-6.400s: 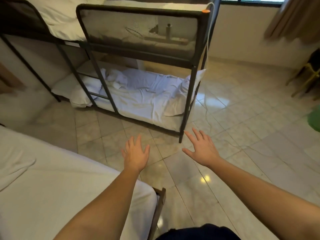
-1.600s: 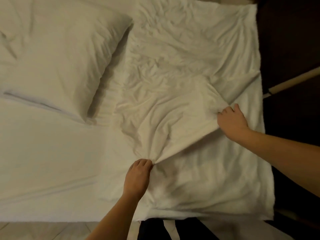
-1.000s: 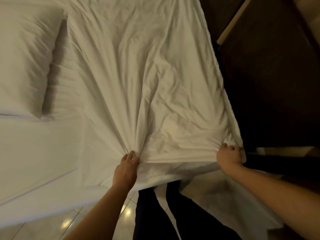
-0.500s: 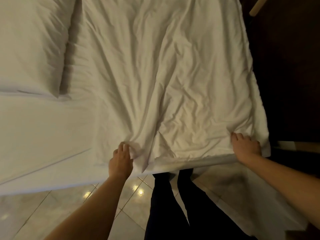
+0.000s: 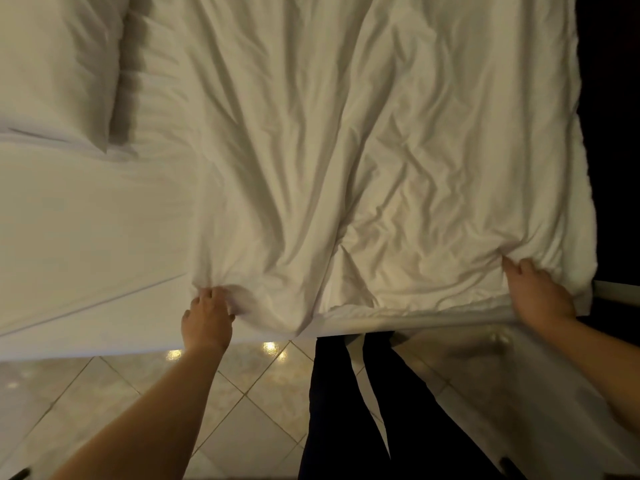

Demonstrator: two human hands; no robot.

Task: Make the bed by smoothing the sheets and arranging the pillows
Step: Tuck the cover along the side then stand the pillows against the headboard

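Smoothing is the step in hand: the creased sheet [image 5: 363, 150] lies across the bed [image 5: 86, 244], right of the pillow [image 5: 55, 71], its near edge at the bedside. The left hand [image 5: 207, 318] grips a bunched fold of that edge; the right hand [image 5: 538, 297] lays fingers over the near right corner, thumb hidden, so I cannot tell a pinch. Next, I judge, comes an even pull toward the body, then flat strokes over the creases

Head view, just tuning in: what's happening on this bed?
A person stands at the bedside. The left hand bunches the near edge of the white cover, and the right hand grips the same edge nearer the corner. The cover lies spread but wrinkled. A pillow sits at the far left.
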